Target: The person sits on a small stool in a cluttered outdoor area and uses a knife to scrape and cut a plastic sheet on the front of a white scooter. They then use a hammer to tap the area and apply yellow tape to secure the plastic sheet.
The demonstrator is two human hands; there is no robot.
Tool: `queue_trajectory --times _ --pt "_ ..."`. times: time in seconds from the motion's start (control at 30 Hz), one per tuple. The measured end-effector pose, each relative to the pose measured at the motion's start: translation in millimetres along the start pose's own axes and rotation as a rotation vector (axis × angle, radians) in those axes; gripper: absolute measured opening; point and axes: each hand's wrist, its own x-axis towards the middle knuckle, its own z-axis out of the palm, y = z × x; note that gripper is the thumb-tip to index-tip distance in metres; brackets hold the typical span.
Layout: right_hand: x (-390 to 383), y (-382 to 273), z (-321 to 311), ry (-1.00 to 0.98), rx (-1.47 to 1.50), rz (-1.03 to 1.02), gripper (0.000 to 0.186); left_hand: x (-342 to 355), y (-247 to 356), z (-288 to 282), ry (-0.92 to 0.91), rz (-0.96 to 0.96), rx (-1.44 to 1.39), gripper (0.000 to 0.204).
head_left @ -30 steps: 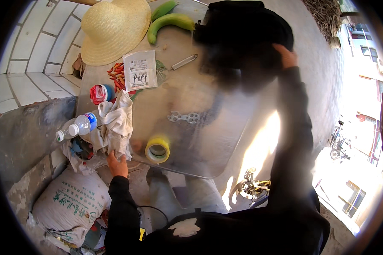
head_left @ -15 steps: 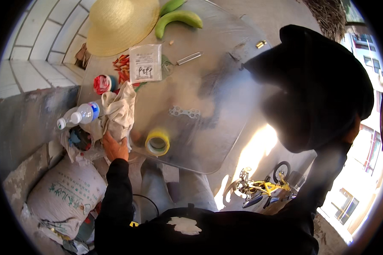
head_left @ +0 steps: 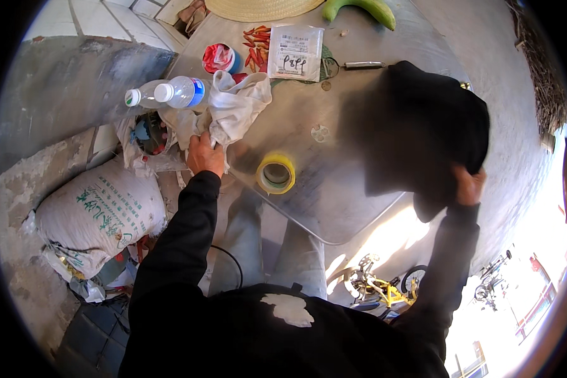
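Two grasps: pale cloth [head_left: 239, 108] by lower end in left hand [head_left: 206, 156], at counter [head_left: 334, 217] edge; black fabric item [head_left: 444, 120] by near edge in right hand [head_left: 468, 186], over counter. Seem light, limp; grip best by gathered folds.

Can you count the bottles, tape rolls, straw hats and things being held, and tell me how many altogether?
Bottles: 2
Tape rolls: 1
Straw hats: 1
Held in the hands: 2 (pale cloth, blurry black thing)
Total: 6
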Motion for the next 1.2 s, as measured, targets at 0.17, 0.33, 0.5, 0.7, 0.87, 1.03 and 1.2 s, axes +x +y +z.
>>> queue_trajectory --times 0.17,0.33,0.5,0.7,0.87,1.03,1.2 --pt "10.0 29.6 56.5 -0.153 -0.586 0.024 0.061 -23.6 1.0 -27.8 0.077 0.201 -0.113 0.039" --pt "14.8 64.1 66.7 -0.169 -0.722 0.0 0.073 -63.4 -2.1 -52.9 -0.018 0.364 -0.216 0.042" --pt "12.0 65.2 73.1 -0.157 -0.778 0.037 0.071 -84.1 -9.0 -63.5 -0.058 0.39 -0.237 0.043" --pt "10.3 91.2 68.8 -0.137 -0.737 -0.057 0.068 -79.7 -8.9 -65.5 -0.056 0.339 -0.294 0.047" --pt "-2.3 79.6 81.4 -0.105 -0.758 -0.017 0.069 -52.1 -1.4 -64.0 -0.022 0.303 -0.284 0.049" --pt "-18.9 55.6 98.7 0.076 -0.777 0.048 0.055 -22.1 17.8 -54.4 -0.03 0.231 -0.221 0.043" --pt "-21.4 62.7 89.2 -0.008 -0.781 -0.157 0.042 -11.7 19.1 -29.2 -0.187 0.187 -0.114 0.043"
